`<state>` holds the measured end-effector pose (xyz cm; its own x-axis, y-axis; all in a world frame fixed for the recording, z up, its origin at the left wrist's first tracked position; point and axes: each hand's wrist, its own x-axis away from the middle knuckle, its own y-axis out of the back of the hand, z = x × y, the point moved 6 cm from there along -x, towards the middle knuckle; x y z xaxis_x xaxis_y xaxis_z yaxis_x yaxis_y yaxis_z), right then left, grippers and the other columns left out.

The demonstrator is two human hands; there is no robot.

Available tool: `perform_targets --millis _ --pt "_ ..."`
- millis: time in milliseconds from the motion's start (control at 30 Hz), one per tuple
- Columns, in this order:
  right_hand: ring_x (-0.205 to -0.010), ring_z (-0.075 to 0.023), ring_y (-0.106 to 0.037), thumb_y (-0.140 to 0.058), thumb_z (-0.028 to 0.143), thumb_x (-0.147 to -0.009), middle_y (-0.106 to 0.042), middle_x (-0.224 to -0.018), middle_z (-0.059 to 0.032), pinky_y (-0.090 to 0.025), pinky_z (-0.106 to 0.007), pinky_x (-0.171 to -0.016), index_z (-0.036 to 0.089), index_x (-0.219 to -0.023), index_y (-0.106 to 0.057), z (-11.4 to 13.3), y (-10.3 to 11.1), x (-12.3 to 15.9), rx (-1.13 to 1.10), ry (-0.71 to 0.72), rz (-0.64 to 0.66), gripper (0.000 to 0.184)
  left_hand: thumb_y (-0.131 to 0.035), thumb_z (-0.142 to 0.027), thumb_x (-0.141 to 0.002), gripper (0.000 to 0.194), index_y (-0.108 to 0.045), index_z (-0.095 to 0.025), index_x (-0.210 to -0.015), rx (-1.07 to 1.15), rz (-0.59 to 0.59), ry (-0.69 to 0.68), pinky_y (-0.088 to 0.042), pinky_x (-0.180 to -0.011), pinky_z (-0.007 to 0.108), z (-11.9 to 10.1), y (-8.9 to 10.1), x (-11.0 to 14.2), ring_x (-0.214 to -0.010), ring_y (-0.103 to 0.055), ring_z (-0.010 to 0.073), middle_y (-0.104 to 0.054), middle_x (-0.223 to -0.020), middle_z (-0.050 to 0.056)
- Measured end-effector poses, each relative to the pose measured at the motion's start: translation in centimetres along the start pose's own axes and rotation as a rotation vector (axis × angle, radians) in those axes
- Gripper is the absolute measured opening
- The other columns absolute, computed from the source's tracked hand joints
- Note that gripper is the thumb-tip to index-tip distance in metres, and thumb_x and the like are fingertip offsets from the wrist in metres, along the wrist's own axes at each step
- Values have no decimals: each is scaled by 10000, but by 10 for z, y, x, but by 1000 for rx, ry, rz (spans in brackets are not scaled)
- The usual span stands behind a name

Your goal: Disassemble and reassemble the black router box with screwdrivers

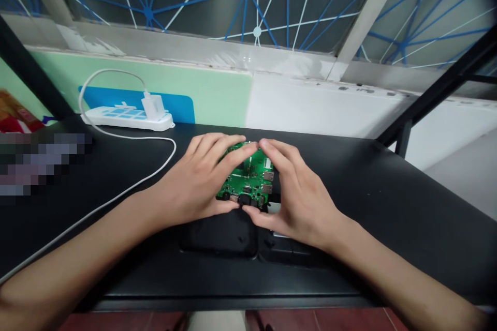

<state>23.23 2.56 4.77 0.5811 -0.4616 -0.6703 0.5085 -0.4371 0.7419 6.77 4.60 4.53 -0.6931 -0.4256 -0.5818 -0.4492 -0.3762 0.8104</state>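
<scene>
A green circuit board (248,178) with metal and black ports along its near and right edges is held up between both hands. My left hand (200,178) grips its left side, fingers over the far edge and thumb at the near edge. On the right side, my right hand (301,194) closes on the board in the same way, index finger at the far edge and thumb at the near edge. Below the hands lies a black plastic tray (219,235) with shallow compartments. Something pale in its right part is mostly hidden by my right hand.
A white power strip (130,119) with a plugged-in white charger (154,107) stands at the back left. Its white cable (128,190) runs across the black table (388,207) past my left arm. Black metal frame bars (430,90) rise at both sides, before a wall and windows.
</scene>
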Motion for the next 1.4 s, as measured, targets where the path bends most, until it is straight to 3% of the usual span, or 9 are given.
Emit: perform_targets --millis 200,300,467,600,800,1000,1167,1400 --pt "-1538 -369 -387 -833 492 -770 -336 -1652 -154 -438 -639 -1224 331 -1634 -122 -5 5 4 -367 -110 -33 1130 -865 -340 -763 949 -321 -254 -1536 149 -97 55 -427 -1131 622 3 9 4 -1358 -469 390 -499 -1492 168" --pt "-1564 -354 -360 -824 541 -768 -301 -1689 -127 -385 -639 -1259 365 -1632 -120 -12 5 6 -506 -147 -45 1128 -900 -339 -734 1009 -299 -278 -1541 304 -169 98 -433 -1179 593 6 13 3 -1402 -465 374 -481 -1497 152" --pt "-1589 -351 -316 -843 559 -739 -272 -1716 -136 -377 -645 -1257 362 -1645 -54 -8 -3 6 -523 -115 80 1218 -926 -313 -725 1114 -209 -350 -1576 694 -154 191 -459 -1219 517 8 8 3 -1479 -442 346 -391 -1588 110" --pt "-1602 -368 -274 -864 565 -707 -203 -1742 -147 -341 -657 -1273 340 -1654 12 -2 -8 5 -496 -93 144 1310 -948 -356 -702 1222 -119 -391 -1600 822 -94 232 -515 -1148 598 3 5 4 -1489 -426 409 -387 -1605 110" --pt "-1594 -342 -307 -826 550 -761 -234 -1732 -147 -361 -627 -1272 317 -1660 6 -4 -13 2 -513 -99 168 1247 -948 -303 -698 1248 -95 -406 -1604 886 -94 239 -605 -1034 575 1 1 4 -1478 -438 429 -354 -1624 129" --pt "-1570 -368 -350 -830 522 -762 -227 -1731 -153 -377 -655 -1252 328 -1658 20 -8 -15 3 -512 -92 170 1250 -921 -415 -738 1186 -106 -397 -1600 837 -120 189 -554 -1106 581 -3 3 3 -1493 -436 396 -390 -1620 125" --pt "-1533 -371 -404 -822 536 -768 -339 -1646 -198 -474 -637 -1181 312 -1653 -12 -17 -14 3 -460 -178 105 1220 -906 -482 -749 1283 13 -371 -1637 742 -105 217 -531 -1093 627 6 -1 3 -1520 -380 424 -371 -1638 143" --pt "-1437 -390 -488 -836 523 -738 -430 -1547 -222 -490 -671 -1125 249 -1649 -70 -38 -14 7 -310 -288 20 1221 -886 -305 -777 1236 -8 -365 -1645 580 -197 263 -463 -1140 673 29 -9 8 -1528 -371 410 -308 -1670 200"
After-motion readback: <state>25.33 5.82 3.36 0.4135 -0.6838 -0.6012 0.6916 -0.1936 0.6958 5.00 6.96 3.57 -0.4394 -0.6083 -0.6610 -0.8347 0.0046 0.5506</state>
